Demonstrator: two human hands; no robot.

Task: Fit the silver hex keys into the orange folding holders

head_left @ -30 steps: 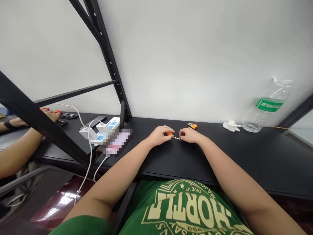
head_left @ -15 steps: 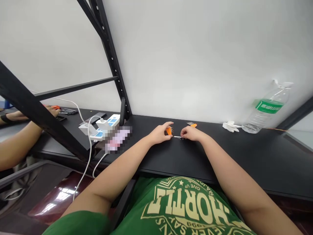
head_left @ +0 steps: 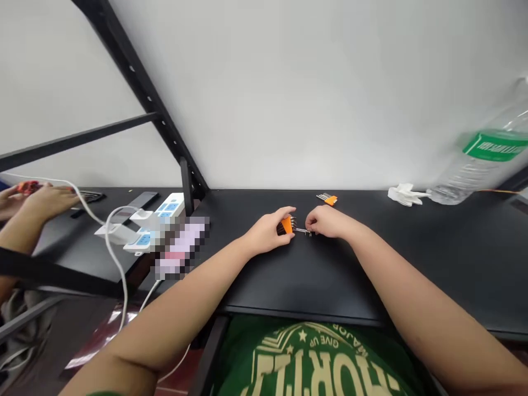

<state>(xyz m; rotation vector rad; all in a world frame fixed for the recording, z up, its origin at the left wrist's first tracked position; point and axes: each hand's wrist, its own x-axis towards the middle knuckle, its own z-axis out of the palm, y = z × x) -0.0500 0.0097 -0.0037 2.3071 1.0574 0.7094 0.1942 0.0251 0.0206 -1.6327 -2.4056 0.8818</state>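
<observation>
My left hand (head_left: 270,231) is closed around an orange hex key holder (head_left: 287,225) with several dark hex keys in it, thumb and forefinger at its two ends. From its lower end thin silvery hex keys (head_left: 303,231) stick out to the right, low over the black tabletop. My right hand (head_left: 325,221) pinches at the far end of these keys with its fingertips; the exact grip is too small to see. Behind the right hand, a second orange holder with hex keys (head_left: 330,200) lies on the table.
A white power strip (head_left: 175,206) with plugged-in chargers and a phone (head_left: 183,245) lie to the left beside a black metal frame (head_left: 163,118). At the back right are a crumpled tissue (head_left: 406,194) and a plastic bottle (head_left: 466,168). Another person's hands (head_left: 45,201) work at far left.
The camera view has shifted and come closer. Both hands stay together at the hex keys, with little movement between them. The other person's hands have shifted, now around a red-orange thing.
</observation>
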